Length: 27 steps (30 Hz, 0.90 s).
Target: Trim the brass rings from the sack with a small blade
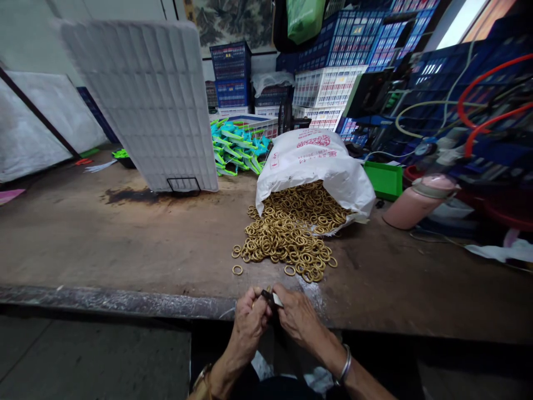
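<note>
item: small dark clip-like piece (271, 298) with a pale end, pinched between both hands at the near edge of the worktop (125, 244); its long axis ran roughly left to right, tilting slightly down toward the right. left hand (250, 322): fingers curled tight on the piece's left end, with what looked like a brass ring against it, though too small to be sure. right hand (297, 316): fingers closed narrow on the pale right end; a metal bangle (345, 364) sat on that wrist, a gold-coloured band (202, 378) on the left wrist. both hands met on the piece, neither nearer than the other. stock: heap of brass rings (287, 239) spilled on the worktop straight ahead of the hands and a touch to the right, apart from them, so the right hand lay slightly closer; one stray ring (237, 270) lay off to the heap's left, nearer the left hand. source: white sack (316, 161) lying on its side, mouth toward the person, rings pouring from it. surroundings: white gridded tray (150, 100) propped upright behind left; turquoise and green plastic parts (235, 147) behind the sack; green tray (385, 179) and pink cylinder (414, 203) to the right; stacked blue and white crates (333, 61) at the back.
</note>
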Motion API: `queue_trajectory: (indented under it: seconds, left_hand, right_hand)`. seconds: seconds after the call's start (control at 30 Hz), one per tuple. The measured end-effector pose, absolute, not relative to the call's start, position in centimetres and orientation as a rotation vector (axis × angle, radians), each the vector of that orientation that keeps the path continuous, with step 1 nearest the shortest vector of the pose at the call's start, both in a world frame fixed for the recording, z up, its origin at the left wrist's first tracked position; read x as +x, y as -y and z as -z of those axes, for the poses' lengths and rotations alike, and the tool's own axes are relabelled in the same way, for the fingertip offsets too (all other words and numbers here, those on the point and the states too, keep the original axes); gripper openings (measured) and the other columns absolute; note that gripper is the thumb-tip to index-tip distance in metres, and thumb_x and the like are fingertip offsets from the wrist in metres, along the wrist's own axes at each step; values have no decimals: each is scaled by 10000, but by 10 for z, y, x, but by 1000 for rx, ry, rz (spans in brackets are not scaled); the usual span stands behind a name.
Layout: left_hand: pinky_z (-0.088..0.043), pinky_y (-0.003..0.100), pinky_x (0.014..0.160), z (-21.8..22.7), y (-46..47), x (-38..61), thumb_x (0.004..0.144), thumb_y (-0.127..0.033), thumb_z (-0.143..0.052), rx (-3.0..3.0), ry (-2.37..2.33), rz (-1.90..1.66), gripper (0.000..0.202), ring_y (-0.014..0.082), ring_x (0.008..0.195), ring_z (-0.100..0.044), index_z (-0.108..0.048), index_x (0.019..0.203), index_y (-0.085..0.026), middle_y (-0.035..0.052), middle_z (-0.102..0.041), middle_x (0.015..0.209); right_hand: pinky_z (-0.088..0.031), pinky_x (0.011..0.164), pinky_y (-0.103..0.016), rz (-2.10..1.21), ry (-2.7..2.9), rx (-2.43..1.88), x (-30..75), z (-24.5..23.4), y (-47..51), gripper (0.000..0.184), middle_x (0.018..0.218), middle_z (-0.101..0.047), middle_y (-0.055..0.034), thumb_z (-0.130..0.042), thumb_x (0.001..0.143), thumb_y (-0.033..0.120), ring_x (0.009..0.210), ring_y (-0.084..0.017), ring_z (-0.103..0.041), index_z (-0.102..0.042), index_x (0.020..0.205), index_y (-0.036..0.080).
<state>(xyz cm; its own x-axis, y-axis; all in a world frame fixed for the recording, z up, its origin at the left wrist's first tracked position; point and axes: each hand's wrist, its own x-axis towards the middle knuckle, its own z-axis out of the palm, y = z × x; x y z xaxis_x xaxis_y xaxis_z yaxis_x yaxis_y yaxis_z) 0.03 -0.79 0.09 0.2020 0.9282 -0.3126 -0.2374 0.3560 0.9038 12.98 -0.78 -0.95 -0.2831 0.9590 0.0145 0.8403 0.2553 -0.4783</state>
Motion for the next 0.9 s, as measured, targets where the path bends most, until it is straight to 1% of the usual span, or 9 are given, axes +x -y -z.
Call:
queue_trajectory:
  seconds: [0.17, 0.27, 0.37, 0.47, 0.53, 0.6, 0.77, 0.9]
  left_hand:
    - [-144, 152, 339, -4, 16, -1, 732, -453, -534, 751, -980, -953, 309, 13, 343, -218, -428, 659, -173, -90, -367, 462]
    - [-149, 150, 340, -13, 20, -4, 738, -417, -553, 685, -916, -908, 265, 11, 346, -235, -458, 706, -171, -84, -393, 481]
    - [-181, 145, 340, -16, 18, -6, 729, -402, -571, 562, -833, -903, 255, 15, 373, -303, -475, 733, -166, -49, -479, 578]
    - [-243, 150, 351, -11, 15, -7, 725, -406, -571, 449, -799, -913, 272, 39, 443, -413, -488, 727, -148, 15, -557, 714]
    - [-281, 159, 363, -7, 13, -7, 714, -384, -590, 404, -804, -922, 263, 61, 484, -462, -493, 713, -139, 44, -579, 739]
    - [-295, 162, 368, -5, 12, -9, 702, -348, -609, 378, -813, -926, 237, 77, 501, -486, -491, 704, -143, 43, -583, 711]
    - [-281, 149, 369, -6, 8, -15, 689, -297, -620, 285, -718, -889, 200, 72, 481, -487, -527, 809, -167, -7, -546, 635]
    - [-330, 143, 385, -1, 7, -16, 689, -284, -627, 198, -669, -850, 181, 77, 526, -525, -543, 743, -133, 10, -555, 653]
  right_hand:
    - [-232, 509, -242, -393, 2244, -1825, 134, 15, 3, 247, 660, -585, -27, -390, 718, 101, 575, -141, -512, -489, 938, 157]
    - [-237, 510, -249, -334, 2153, -2010, 143, 10, -6, 231, 706, -612, -46, -370, 763, 100, 584, -143, -539, -484, 954, 159]
    - [-248, 528, -245, -259, 2046, -2138, 150, 2, -15, 209, 749, -627, -45, -371, 786, 107, 652, -144, -575, -476, 950, 184]
    - [-255, 532, -239, -199, 2026, -2197, 151, -4, -21, 200, 774, -636, -36, -406, 787, 146, 692, -156, -593, -463, 971, 202]
    - [-256, 529, -239, -183, 2049, -2232, 150, -4, -24, 199, 780, -640, -36, -415, 788, 159, 695, -164, -600, -465, 975, 205]
    - [-254, 525, -241, -173, 2057, -2263, 150, -3, -25, 189, 767, -644, -37, -404, 791, 147, 684, -167, -604, -475, 956, 203]
    - [-237, 511, -246, -137, 2075, -2249, 150, 0, -21, 207, 774, -648, -55, -371, 784, 87, 650, -159, -602, -500, 914, 184]
    - [-240, 516, -246, -203, 2120, -2143, 153, 4, -15, 209, 735, -636, -55, -372, 768, 79, 619, -146, -575, -515, 890, 172]
